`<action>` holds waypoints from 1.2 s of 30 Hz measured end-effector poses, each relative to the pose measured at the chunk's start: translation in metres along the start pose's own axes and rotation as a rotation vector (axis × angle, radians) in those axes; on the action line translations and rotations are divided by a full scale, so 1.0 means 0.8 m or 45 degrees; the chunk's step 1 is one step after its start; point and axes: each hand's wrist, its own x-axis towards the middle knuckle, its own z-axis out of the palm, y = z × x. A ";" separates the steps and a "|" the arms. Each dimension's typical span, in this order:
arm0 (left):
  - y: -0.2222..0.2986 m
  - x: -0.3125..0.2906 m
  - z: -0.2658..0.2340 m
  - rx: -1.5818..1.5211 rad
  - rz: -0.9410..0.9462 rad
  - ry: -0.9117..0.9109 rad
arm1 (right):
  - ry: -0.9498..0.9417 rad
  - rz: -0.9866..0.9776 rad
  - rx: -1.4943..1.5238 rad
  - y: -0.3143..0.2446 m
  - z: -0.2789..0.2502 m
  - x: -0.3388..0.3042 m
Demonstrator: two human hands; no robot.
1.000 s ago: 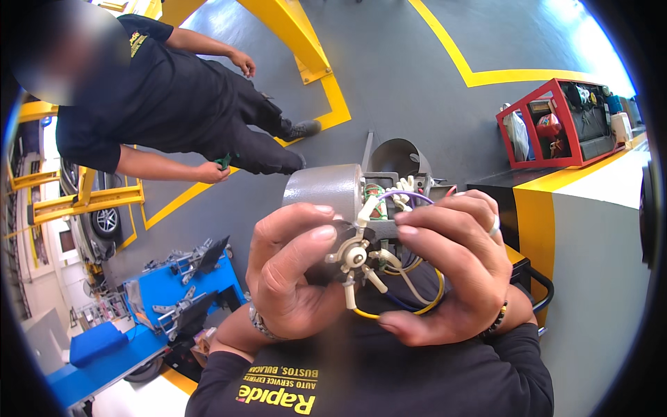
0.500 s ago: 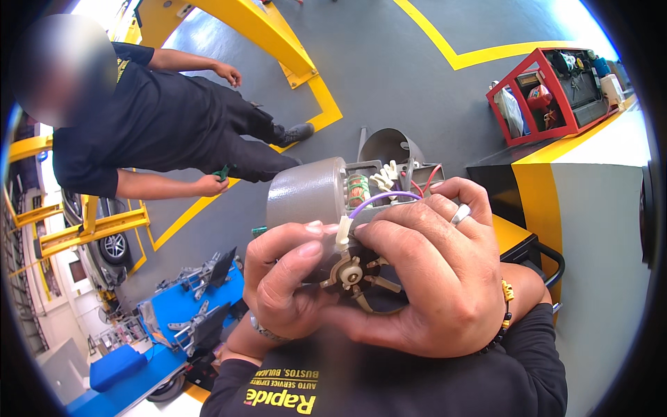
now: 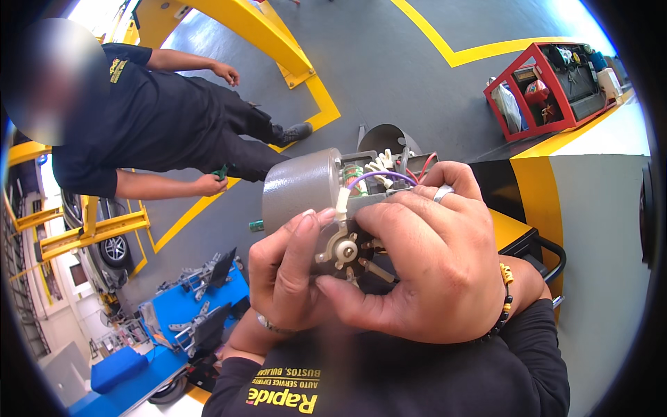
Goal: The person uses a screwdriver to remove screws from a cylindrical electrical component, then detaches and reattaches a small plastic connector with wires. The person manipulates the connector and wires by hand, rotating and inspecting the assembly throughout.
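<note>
Between my hands is a round dark rotary switch with a pale central hub and metal terminals around it. A white sleeved connector sits on its top terminal, and a purple wire arcs from it to the right. My left hand is closed on the switch's left side, fingertips by the connector. My right hand curls over the right side, its thumb at the lower rim. Just beyond them lies a grey cylindrical motor housing, with cream connectors and red wires beside it.
A person in dark clothes stands at the left, holding a small green object. A yellow lift post rises behind. A red tool cart stands at far right, a blue workbench at lower left.
The switch and both hands have shifted slightly away from my body. My right thumb has moved up against the switch's lower rim, and my left fingers have straightened somewhat.
</note>
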 end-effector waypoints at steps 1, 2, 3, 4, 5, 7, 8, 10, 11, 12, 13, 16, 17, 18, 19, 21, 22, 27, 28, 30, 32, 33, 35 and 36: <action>-0.002 -0.002 0.003 -0.010 0.004 0.014 | -0.010 0.004 0.001 0.001 0.000 0.000; -0.002 -0.004 0.005 -0.020 0.007 0.028 | -0.009 0.004 0.001 0.001 0.000 -0.001; -0.001 -0.004 0.005 -0.016 0.008 0.031 | -0.014 0.002 0.006 0.001 0.000 -0.001; 0.000 -0.004 0.005 -0.013 0.011 0.036 | -0.018 0.002 0.010 0.001 0.001 -0.001; 0.001 -0.003 0.004 -0.009 0.014 0.040 | -0.027 -0.001 0.018 0.002 0.000 -0.001; 0.000 0.006 0.001 -0.067 0.025 0.049 | -0.029 -0.017 0.036 0.003 -0.002 0.001; -0.002 0.010 0.000 -0.099 0.034 0.051 | -0.021 -0.031 0.047 0.004 -0.005 0.002; -0.012 0.012 -0.003 -0.252 0.035 -0.018 | -0.014 -0.053 0.059 0.005 -0.008 0.002; -0.016 0.012 -0.003 -0.327 0.036 -0.052 | -0.015 -0.062 0.061 0.005 -0.009 0.002; -0.016 0.011 -0.004 -0.341 0.025 -0.053 | -0.012 -0.068 0.062 0.005 -0.009 0.002; -0.016 0.006 -0.004 -0.355 0.006 -0.052 | -0.015 -0.076 0.062 0.004 -0.007 0.001; -0.015 0.002 -0.006 -0.348 -0.012 -0.055 | -0.016 -0.089 0.055 0.003 -0.004 -0.001; -0.015 0.001 -0.006 -0.338 -0.012 -0.057 | -0.019 -0.092 0.048 0.004 -0.004 -0.001; -0.015 0.000 -0.006 -0.338 -0.011 -0.055 | -0.028 -0.089 0.047 0.004 -0.003 -0.001; -0.015 -0.001 -0.006 -0.336 -0.009 -0.051 | -0.038 -0.088 0.047 0.003 -0.003 -0.001; -0.015 -0.003 -0.003 -0.315 0.016 -0.005 | -0.051 -0.080 0.055 0.001 0.000 -0.002; -0.018 -0.005 0.000 -0.299 0.039 0.035 | -0.047 -0.076 0.056 -0.001 0.001 -0.002; -0.009 -0.010 -0.009 -0.192 -0.014 0.004 | -0.024 -0.050 0.029 -0.009 0.006 -0.002; -0.008 -0.010 -0.008 -0.197 -0.014 0.012 | -0.025 -0.046 0.027 -0.010 0.006 -0.001; -0.009 -0.012 -0.008 -0.314 -0.072 0.006 | -0.004 -0.049 0.051 -0.010 0.006 0.000; -0.014 -0.017 -0.006 -0.528 -0.168 -0.018 | 0.042 -0.054 0.094 -0.008 0.005 0.000; -0.016 -0.018 -0.005 -0.629 -0.212 -0.024 | 0.060 -0.060 0.109 -0.006 0.004 0.000; -0.021 -0.021 -0.007 -0.779 -0.256 -0.034 | 0.085 -0.073 0.130 -0.003 0.002 0.001; -0.023 -0.021 -0.008 -0.840 -0.269 -0.034 | 0.081 -0.074 0.137 -0.003 0.001 0.001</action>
